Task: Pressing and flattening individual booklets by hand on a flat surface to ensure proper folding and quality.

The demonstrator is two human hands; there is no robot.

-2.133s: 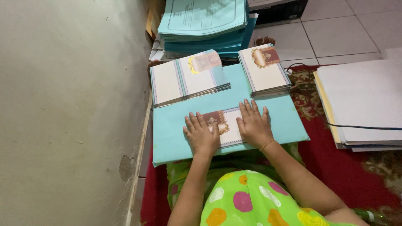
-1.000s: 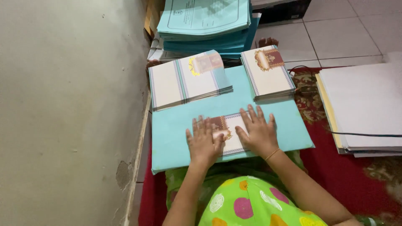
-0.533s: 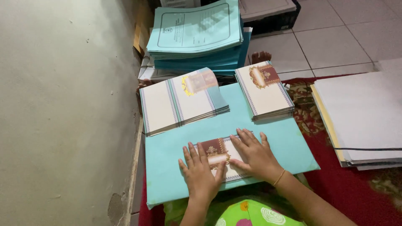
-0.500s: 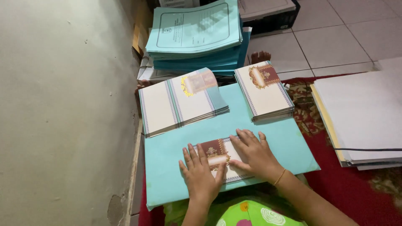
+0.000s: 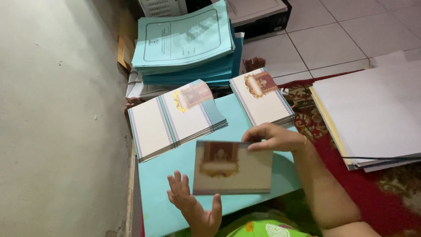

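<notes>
Fingers of the right hand (image 5: 274, 139) pinch a card (image 5: 232, 167) above the blue sheet (image 5: 175, 175); left hand (image 5: 193, 206) lies open near it.

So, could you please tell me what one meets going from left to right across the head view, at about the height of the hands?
Grey wall → left hand → lifted printed card → right hand → red patterned carpet → stack of white paper.

Bare forearms — thin gold bracelet (image 5: 305, 141) on right wrist; green patterned garment (image 5: 267, 229).
</notes>
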